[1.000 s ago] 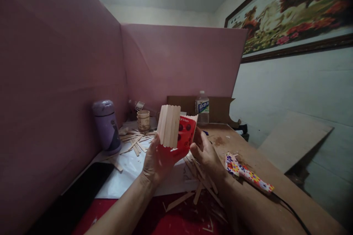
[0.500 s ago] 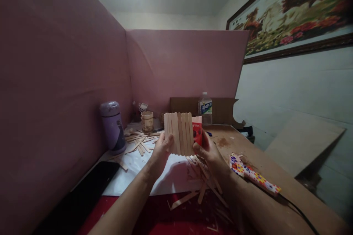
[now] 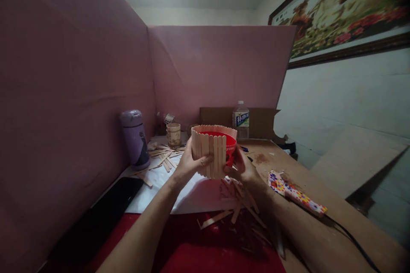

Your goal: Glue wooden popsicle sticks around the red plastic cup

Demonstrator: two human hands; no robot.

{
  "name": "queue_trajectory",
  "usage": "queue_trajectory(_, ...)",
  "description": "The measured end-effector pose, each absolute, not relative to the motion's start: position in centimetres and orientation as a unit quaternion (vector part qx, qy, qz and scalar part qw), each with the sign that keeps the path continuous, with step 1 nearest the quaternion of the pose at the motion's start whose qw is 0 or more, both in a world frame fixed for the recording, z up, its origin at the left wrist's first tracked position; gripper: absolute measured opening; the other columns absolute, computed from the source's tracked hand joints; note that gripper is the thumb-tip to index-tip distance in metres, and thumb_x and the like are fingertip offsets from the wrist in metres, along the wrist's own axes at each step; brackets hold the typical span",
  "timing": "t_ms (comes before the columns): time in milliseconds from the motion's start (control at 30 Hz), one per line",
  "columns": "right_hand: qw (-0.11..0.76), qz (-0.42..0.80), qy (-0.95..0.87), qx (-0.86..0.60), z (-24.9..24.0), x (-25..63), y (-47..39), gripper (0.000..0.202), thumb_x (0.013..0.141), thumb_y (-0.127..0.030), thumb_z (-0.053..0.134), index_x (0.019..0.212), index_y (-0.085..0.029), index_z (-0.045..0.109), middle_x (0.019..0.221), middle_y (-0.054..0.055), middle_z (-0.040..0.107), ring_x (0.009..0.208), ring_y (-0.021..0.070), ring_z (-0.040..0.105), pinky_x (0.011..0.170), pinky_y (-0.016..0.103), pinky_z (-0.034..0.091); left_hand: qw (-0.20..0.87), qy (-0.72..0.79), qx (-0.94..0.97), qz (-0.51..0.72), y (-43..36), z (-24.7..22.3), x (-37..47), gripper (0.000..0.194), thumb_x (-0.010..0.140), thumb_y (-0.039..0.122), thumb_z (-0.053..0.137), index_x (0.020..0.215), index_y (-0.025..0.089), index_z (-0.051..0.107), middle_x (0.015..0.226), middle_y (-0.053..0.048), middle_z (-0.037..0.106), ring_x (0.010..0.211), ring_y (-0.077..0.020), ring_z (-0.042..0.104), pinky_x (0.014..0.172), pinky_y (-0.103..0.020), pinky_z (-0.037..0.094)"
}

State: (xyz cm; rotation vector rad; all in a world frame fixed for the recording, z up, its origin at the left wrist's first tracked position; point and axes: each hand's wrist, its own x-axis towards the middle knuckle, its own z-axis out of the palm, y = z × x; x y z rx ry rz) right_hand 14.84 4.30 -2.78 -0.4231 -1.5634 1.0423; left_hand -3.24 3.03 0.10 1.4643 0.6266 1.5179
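Note:
Between my hands, above the table, is a red tub (image 3: 229,150) with wooden craft sticks (image 3: 211,158) standing side by side around most of its wall. Its open top tilts toward me, showing the red inside. A strip of bare red with white lettering shows at the right front. My left hand (image 3: 194,160) grips the stick-covered left side, thumb across the front. My right hand (image 3: 241,166) holds the lower right side, thumb near the last stick's bottom; its other fingers are partly hidden behind the tub.
Loose craft sticks (image 3: 166,160) lie at the back left, more below my hands. A purple flask (image 3: 135,140), a small stick-covered cup (image 3: 174,135) and a clear bottle (image 3: 241,121) stand behind. A flower-patterned glue gun (image 3: 296,194) with cord lies right, a black phone (image 3: 99,217) left.
The tub has tipped toward me, so its rim and red inside now show. My left thumb has slid further across the front sticks. The view has shifted slightly.

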Motion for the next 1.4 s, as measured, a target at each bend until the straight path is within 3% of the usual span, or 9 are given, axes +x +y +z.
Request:
queue_trajectory(233, 0.566, 0.429, -0.677, -0.193, -2.5, 14.8, 4.1, 0.082, 0.071, -0.047, 0.075, 0.141, -0.027, 0.038, 0.137, 0.010, 0.052, 0.125, 0.0266, 0.048, 0.105, 0.042, 0.037, 0.475, 0.222, 0.585, 0.619, 3.2, -0.4, -3.2, 0.072, 0.062, 0.026, 0.081, 0.126, 0.023, 0.049, 0.119, -0.009, 0.063, 0.113, -0.0312, 0.056, 0.088, -0.038, 0.047)
queue_trajectory(433, 0.575, 0.435, -0.667, -0.187, -2.3, 14.6, 3.8, 0.090, 0.064, -0.048, 0.080, 0.140, -0.028, 0.037, 0.137, 0.011, 0.051, 0.126, 0.0284, 0.047, 0.102, 0.042, 0.041, 0.463, 0.258, 0.581, 0.617, 3.4, -0.4, -3.3, 0.066, 0.060, 0.037, 0.082, 0.117, 0.019, 0.055, 0.113, -0.013, 0.066, 0.106, -0.0317, 0.059, 0.085, -0.039, 0.048)
queue_trajectory(667, 0.588, 0.443, -0.645, -0.203, -2.2, 14.2, 3.2, 0.095, 0.055, -0.044, 0.086, 0.136, -0.027, 0.040, 0.123, 0.009, 0.060, 0.114, 0.0281, 0.056, 0.095, 0.043, 0.047, 0.428, 0.288, 0.566, 0.643, 3.2, -0.9, -2.5, 0.064, 0.059, 0.041, 0.082, 0.112, 0.016, 0.056, 0.104, -0.011, 0.067, 0.099, -0.0290, 0.061, 0.080, -0.035, 0.048)
queue_trajectory(800, 0.592, 0.460, -0.630, -0.205, -2.0, 14.2, 3.0, 0.086, 0.058, -0.038, 0.085, 0.132, -0.027, 0.044, 0.119, 0.008, 0.063, 0.113, 0.0268, 0.057, 0.094, 0.042, 0.048, 0.430, 0.261, 0.575, 0.645, 2.9, -0.6, -2.1, 0.063, 0.065, 0.043, 0.078, 0.119, 0.018, 0.058, 0.114, -0.010, 0.066, 0.111, -0.0306, 0.057, 0.089, -0.036, 0.046)
queue_trajectory(933, 0.591, 0.492, -0.602, -0.214, -2.0, 14.5, 3.1, 0.073, 0.062, -0.031, 0.083, 0.127, -0.028, 0.048, 0.119, 0.006, 0.064, 0.107, 0.0256, 0.061, 0.089, 0.041, 0.051, 0.431, 0.225, 0.575, 0.658, 3.0, -0.7, -2.2, 0.051, 0.079, 0.041, 0.066, 0.124, 0.020, 0.060, 0.126, -0.008, 0.063, 0.129, -0.0283, 0.044, 0.105, -0.036, 0.036)
queue_trajectory(1033, 0.594, 0.527, -0.575, -0.198, -2.1, 14.7, 3.1, 0.067, 0.067, -0.029, 0.079, 0.127, -0.028, 0.049, 0.119, 0.005, 0.065, 0.106, 0.0259, 0.062, 0.089, 0.042, 0.051, 0.416, 0.243, 0.556, 0.677, 3.3, -1.1, -2.4, 0.048, 0.080, 0.039, 0.066, 0.125, 0.022, 0.061, 0.131, -0.007, 0.060, 0.131, -0.0256, 0.043, 0.108, -0.035, 0.032)
queue_trajectory(1233, 0.586, 0.577, -0.539, -0.181, -2.2, 15.0, 3.1, 0.050, 0.070, -0.031, 0.074, 0.117, -0.025, 0.058, 0.108, 0.004, 0.071, 0.105, 0.0261, 0.063, 0.090, 0.040, 0.050, 0.332, 0.276, 0.518, 0.738, 3.8, -1.1, -2.9, 0.031, 0.078, 0.038, 0.068, 0.105, 0.021, 0.073, 0.110, -0.008, 0.071, 0.106, -0.0239, 0.062, 0.098, -0.040, 0.044)
queue_trajectory(1400, 0.577, 0.602, -0.530, -0.158, -2.5, 15.0, 3.7, 0.050, 0.066, -0.032, 0.076, 0.113, -0.025, 0.060, 0.108, 0.004, 0.071, 0.106, 0.0270, 0.062, 0.089, 0.040, 0.050, 0.297, 0.266, 0.502, 0.767, 4.0, -0.7, -3.0, 0.021, 0.068, 0.031, 0.077, 0.087, 0.022, 0.076, 0.093, -0.005, 0.075, 0.091, -0.0195, 0.066, 0.089, -0.034, 0.050)
